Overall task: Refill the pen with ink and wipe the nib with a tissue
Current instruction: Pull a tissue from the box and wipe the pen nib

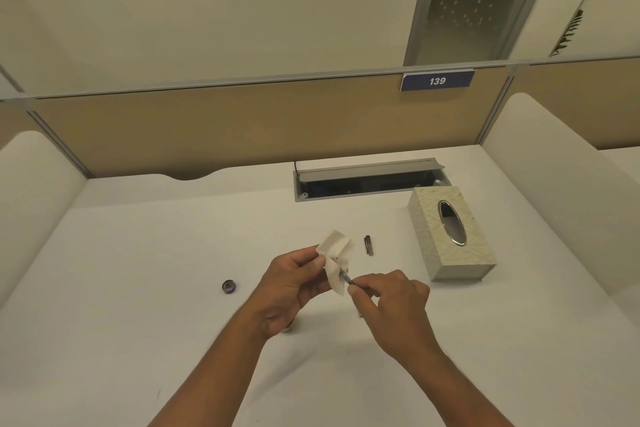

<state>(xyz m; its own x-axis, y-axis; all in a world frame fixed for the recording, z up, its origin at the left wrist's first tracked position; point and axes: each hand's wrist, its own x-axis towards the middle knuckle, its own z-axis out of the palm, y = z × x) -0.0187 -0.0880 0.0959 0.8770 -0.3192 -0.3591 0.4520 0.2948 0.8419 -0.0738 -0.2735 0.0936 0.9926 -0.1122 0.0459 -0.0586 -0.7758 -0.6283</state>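
Pen [346,278] between both hands, in tissue [336,262]

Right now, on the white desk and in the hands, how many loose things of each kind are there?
Tissue, in the left hand: 1
Pen, in the right hand: 1
Pen cap: 1
Round bottle cap: 1
Tissue box: 1
Partly hidden item under the left hand: 1
Total: 6

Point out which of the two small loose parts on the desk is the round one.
The round cap, lying left of the left hand. The other, a slim pen cap, lies beyond the hands, nearer the tissue box.
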